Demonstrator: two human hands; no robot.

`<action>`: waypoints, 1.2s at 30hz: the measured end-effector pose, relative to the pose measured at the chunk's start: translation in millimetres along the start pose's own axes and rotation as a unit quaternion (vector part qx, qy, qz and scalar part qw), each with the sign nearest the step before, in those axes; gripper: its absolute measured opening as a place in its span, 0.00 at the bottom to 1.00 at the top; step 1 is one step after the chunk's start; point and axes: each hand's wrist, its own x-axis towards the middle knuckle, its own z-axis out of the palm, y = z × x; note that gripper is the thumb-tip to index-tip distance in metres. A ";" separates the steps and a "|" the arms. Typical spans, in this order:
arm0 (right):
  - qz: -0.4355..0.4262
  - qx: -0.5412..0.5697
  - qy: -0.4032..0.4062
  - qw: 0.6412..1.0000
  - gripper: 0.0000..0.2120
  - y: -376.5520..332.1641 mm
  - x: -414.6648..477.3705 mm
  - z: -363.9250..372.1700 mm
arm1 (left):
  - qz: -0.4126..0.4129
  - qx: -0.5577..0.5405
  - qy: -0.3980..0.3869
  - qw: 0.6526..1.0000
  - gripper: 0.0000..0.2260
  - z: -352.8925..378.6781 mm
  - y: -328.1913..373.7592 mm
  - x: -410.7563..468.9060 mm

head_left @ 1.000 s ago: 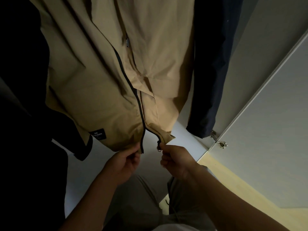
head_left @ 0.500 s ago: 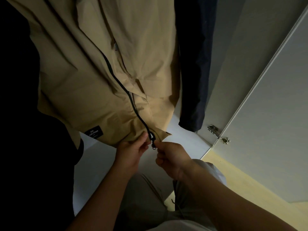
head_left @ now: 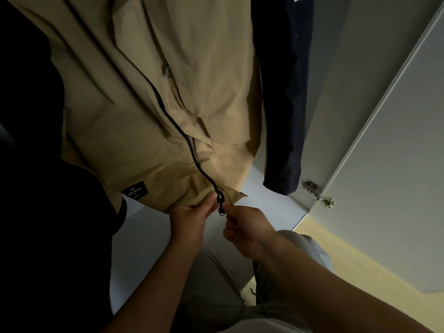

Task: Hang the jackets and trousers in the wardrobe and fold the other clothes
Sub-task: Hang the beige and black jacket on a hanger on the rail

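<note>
Together come the two hem halves that were apart a second ago, and they meet at the zip! Nearest, the left hand (head_left: 189, 219) pinches the hem of the tan jacket (head_left: 168, 92) just left of the zip slider (head_left: 219, 200). The right hand (head_left: 245, 229), fingers curled, pinches the pull dangling below. That jacket hangs in the wardrobe, black label (head_left: 135, 190) near its hem. Farther right hangs a navy jacket (head_left: 283, 116), then the open door (head_left: 396, 164) with its metal hinge (head_left: 317, 193). On the left hangs a black garment (head_left: 36, 164).
</note>
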 end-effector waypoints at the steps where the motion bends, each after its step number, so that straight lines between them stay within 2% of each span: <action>1: 0.002 0.003 0.001 1.000 0.05 0.0 -0.1 0.8 | 0.000 0.001 -0.001 1.000 0.14 -0.8 -0.6 0.4; 3: 0.005 0.008 0.010 1.000 0.04 -0.8 -0.7 2.6 | 0.002 0.011 -0.010 1.000 0.15 -2.8 -1.5 1.8; 9: 0.003 0.030 0.028 0.999 0.04 -3.5 -2.1 6.5 | 0.054 0.139 -0.013 0.989 0.19 -9.9 -2.7 5.1; 13: 0.008 0.029 0.034 0.999 0.05 -1.7 -1.3 7.7 | 0.068 0.203 -0.023 0.977 0.08 -17.0 -2.5 7.7; 20: -0.012 0.002 0.059 0.998 0.06 10.2 3.9 3.4 | 0.097 0.341 -0.022 0.935 0.06 -22.4 -3.8 7.6; 28: -0.014 -0.027 0.057 0.998 0.04 11.3 4.5 3.5 | 0.129 0.444 -0.053 0.885 0.10 -26.6 7.9 5.5; 32: -0.017 -0.045 0.059 0.997 0.03 12.6 7.8 3.5 | 0.131 0.463 -0.091 0.872 0.17 -30.1 8.2 -1.4; 34: -0.017 -0.060 0.052 0.997 0.03 16.6 8.2 1.4 | 0.118 0.462 -0.107 0.872 0.09 -33.1 6.1 -4.5; 36: -0.020 -0.075 0.044 0.996 0.06 20.4 10.0 -1.2 | 0.111 0.461 -0.108 0.874 0.07 -36.2 3.3 -7.7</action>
